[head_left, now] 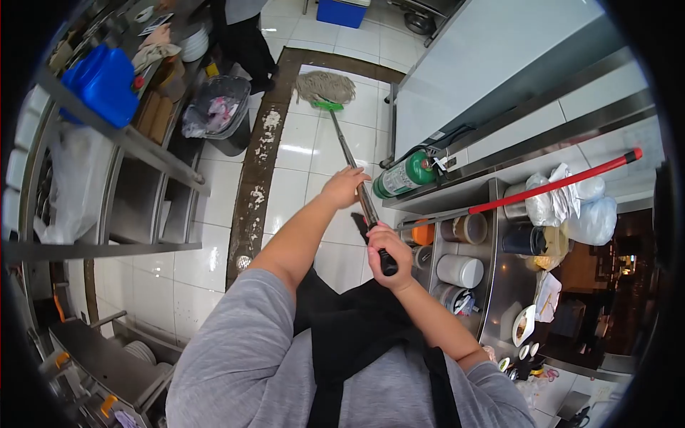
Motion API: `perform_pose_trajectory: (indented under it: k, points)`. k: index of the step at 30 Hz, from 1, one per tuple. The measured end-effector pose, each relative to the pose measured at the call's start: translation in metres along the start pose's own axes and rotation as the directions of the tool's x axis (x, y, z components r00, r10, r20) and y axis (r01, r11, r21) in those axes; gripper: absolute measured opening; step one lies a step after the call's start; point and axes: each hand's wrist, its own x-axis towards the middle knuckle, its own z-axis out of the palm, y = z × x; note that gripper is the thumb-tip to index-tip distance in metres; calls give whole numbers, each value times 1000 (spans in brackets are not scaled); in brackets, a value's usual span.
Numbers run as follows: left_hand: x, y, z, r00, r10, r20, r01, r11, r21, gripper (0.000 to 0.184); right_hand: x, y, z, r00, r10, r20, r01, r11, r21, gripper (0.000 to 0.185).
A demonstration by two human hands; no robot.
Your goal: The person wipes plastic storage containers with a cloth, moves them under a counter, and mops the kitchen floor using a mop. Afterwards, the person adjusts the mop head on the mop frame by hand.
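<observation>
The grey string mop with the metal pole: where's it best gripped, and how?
Probably by the black end grip and farther along the slim metal pole, from the near side: both are slender and nearer than the stringy head.

Co-worker (242,44) cut off at top, label (396,177) on green cylinder (422,165) unreadably small, mop handle (342,143) partly hidden under left hand (344,188) and right hand (391,258)

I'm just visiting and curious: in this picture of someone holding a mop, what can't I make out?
In the head view:
Mop handle: partly covered by the right fingers.
Green cylinder: lettering too small to read.
Other person: upper body partly cut off by the top edge.
Bin: inside bottom hidden by the rubbish.
</observation>
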Motion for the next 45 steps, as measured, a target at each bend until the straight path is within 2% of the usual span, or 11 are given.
perform_pose_trajectory:
  k: [4,8,9,15,19,21,25,28,35,37,45]
  points:
    - [40,-11,-26,983,-178,41,179,984,-7,56,32,-32,-35,999,27,25,-27,999,34,11]
    - [45,16,-31,975,130,-182,-165,966,-197,27,47,-87,-86,999,43,-27,-41,995,96,6]
    - [35,32,-36,876,253,-410,-350,919,-181,34,53,-110,-101,997,74,32,-76,993,89,4]
    - [-37,88,-30,836,408,-366,-526,787,-323,33,74,-180,-124,960,-235,-151,264,941,211,28]
    - [-60,114,-31,761,410,-503,-608,722,-330,33,95,-220,-125,929,-187,-319,304,877,371,28]
    - [-53,114,-35,689,408,-598,-665,684,-300,31,109,-229,-126,973,-37,-227,109,943,313,31]
    - [-13,78,-32,608,484,-629,-740,632,-230,32,117,-196,-92,939,-180,-292,255,936,243,24]
    - [34,41,-20,710,418,-567,-628,739,-243,33,126,-139,-71,893,-309,-328,394,889,233,30]
    - [86,-4,-19,940,-11,-342,33,998,59,29,92,-16,-25,996,8,-83,-7,1000,18,11]
    - [87,0,-25,971,-222,87,209,968,138,57,73,-3,-12,987,158,-20,-159,983,-94,11]
    - [74,13,9,973,-113,202,81,984,159,65,37,-71,-70,959,220,178,-202,973,-115,12]
